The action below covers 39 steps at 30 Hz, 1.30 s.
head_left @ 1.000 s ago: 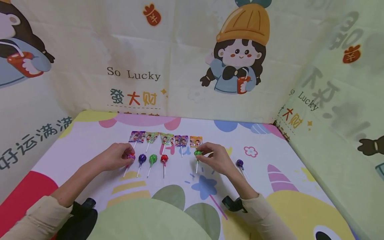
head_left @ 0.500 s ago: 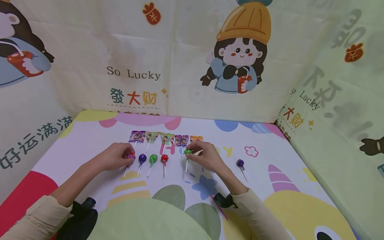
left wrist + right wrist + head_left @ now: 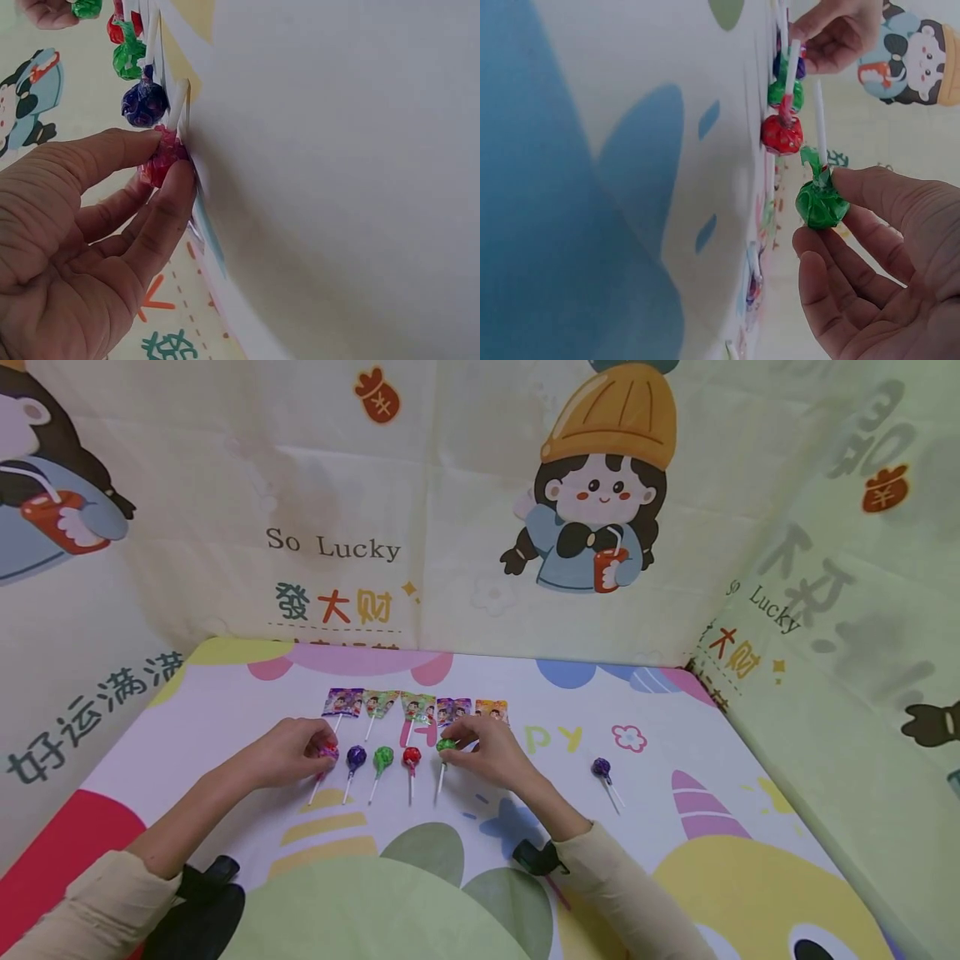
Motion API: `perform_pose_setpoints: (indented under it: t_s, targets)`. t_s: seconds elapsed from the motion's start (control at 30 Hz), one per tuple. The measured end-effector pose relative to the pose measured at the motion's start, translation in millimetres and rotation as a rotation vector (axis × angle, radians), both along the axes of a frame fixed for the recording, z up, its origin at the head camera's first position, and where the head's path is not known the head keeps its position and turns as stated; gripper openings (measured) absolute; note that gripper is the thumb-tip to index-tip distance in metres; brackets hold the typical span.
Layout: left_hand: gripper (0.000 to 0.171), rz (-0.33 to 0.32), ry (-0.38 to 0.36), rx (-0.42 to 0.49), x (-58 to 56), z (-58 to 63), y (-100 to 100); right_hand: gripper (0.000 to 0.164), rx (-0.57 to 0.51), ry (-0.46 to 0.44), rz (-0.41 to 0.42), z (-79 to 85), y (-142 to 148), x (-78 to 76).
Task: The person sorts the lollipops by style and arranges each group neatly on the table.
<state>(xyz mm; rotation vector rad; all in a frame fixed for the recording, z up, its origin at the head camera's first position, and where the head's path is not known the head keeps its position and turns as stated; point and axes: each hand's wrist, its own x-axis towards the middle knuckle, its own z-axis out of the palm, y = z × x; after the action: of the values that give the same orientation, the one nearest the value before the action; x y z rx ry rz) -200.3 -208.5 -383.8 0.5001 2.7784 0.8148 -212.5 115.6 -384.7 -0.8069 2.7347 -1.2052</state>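
My left hand (image 3: 288,753) pinches the head of a pink-red lollipop (image 3: 163,159) between thumb and fingers at the left end of a row. Beside it lie a blue-purple lollipop (image 3: 356,757), a green lollipop (image 3: 383,758) and a red lollipop (image 3: 411,757), their sticks toward me. My right hand (image 3: 491,753) holds another green lollipop (image 3: 821,204) by its wrapped head, just right of the red one. In the right wrist view its stick points up, away from the palm. Farther right, a dark purple lollipop (image 3: 601,767) lies apart.
Behind the row lie several flat-wrapped lollipops (image 3: 418,707), including an orange packet (image 3: 492,708) partly behind my right hand. All rest on a table with a printed cartoon cover (image 3: 330,910). A printed cloth (image 3: 457,510) hangs along the back and sides.
My right hand has moved left with the green lollipop, from near the orange packet to beside the red lollipop. The left hand has stayed in place on its lollipop.
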Motion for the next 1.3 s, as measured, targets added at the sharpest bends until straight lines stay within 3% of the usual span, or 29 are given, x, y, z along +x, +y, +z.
perform_pose_setpoints:
  t_s: [0.8,1.3]
  targets:
    - [0.023,0.012,-0.001,-0.006,1.6,-0.8,1.3,0.021,0.107,-0.069,0.005,-8.3,-16.1,2.2]
    - [0.024,-0.001,0.002,-0.003,2.8,-1.7,1.0,0.024,0.058,0.000,0.013,-5.4,2.3,14.0]
